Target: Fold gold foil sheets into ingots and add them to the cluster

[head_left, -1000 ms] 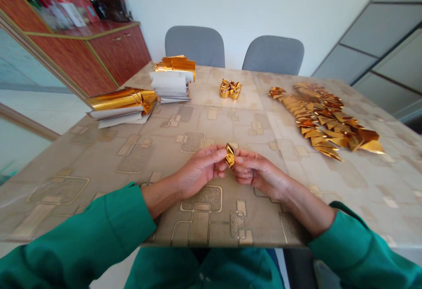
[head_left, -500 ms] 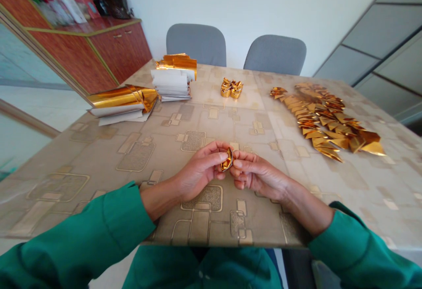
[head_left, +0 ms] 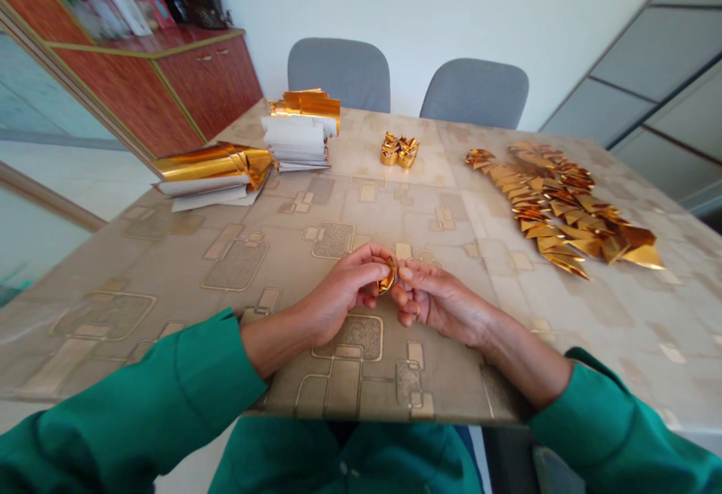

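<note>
Small foil piece (head_left: 386,280) sits between our two hands, over near part of bench (head_left: 304,208). Long axis runs roughly near-to-far, far end leaning a bit right; partly covered by our fingers (head_left: 368,276). Left hand (head_left: 338,295) pinches its left side, right hand (head_left: 448,307) pinches right edge. Foil's shiny gold, creased, curved. Past it we've got crinkly rounded gold pair (head_left: 399,151); to right, heap of flat pointy gold folds (head_left: 556,212).

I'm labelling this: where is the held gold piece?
The gold piece is right of and below centre in the head view, between left hand and right hand, above the table.
</note>
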Demonstrator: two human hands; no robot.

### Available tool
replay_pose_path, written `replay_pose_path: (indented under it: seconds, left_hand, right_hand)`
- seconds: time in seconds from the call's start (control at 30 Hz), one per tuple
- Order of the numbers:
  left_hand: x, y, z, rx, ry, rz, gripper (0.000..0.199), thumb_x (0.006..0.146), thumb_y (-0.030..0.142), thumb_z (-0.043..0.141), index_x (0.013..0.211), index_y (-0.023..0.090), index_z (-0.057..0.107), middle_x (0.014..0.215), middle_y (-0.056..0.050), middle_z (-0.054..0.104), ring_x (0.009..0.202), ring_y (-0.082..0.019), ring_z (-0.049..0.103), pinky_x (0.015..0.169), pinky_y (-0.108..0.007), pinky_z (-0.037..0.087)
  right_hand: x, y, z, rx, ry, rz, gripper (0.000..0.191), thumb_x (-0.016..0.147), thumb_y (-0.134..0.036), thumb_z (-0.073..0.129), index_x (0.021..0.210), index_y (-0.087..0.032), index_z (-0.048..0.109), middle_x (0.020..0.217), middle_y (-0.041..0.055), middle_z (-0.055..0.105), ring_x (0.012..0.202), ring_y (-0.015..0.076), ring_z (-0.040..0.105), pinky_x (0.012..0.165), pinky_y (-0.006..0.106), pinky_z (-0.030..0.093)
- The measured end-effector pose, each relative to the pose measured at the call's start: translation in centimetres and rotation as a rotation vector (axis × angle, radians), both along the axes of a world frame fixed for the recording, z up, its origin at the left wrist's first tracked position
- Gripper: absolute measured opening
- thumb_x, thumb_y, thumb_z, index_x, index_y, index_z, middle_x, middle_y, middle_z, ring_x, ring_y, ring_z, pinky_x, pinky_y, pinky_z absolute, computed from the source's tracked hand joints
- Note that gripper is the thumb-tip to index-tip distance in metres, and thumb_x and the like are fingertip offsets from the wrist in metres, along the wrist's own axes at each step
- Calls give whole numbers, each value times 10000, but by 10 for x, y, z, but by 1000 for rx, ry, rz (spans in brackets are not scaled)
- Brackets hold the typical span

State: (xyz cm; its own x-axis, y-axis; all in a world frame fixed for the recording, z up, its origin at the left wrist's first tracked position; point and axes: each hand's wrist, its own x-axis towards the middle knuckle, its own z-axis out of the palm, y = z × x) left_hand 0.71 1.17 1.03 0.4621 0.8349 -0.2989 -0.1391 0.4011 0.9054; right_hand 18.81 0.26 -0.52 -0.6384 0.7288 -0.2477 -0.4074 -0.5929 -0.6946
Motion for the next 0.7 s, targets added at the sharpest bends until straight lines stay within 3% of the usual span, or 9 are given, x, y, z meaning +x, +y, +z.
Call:
replay_pose_path:
  seconds: [0.2, 0.7]
  left_hand:
    - [0, 0, 1, -9, 1, 5, 264, 753, 299, 639, 979, 194, 553, 801, -15, 636, 680, -125, 584, 544, -208, 384]
    - [2, 0, 0, 46, 84, 93, 163, 744, 261, 595, 885, 190, 552, 657, 32, 564, 537, -83, 486, 508, -193, 383]
  right_hand:
    - [-1, -1, 3, 16, -30, -17, 159, 857, -285, 721, 905, -166, 627, 665, -31, 626, 527, 58, 500, 575, 211, 508]
    - [-3, 0, 0, 40, -90, -72, 176, 836, -279, 737, 895, -154, 628, 667, -25, 624, 548, 62, 514, 600, 223, 522]
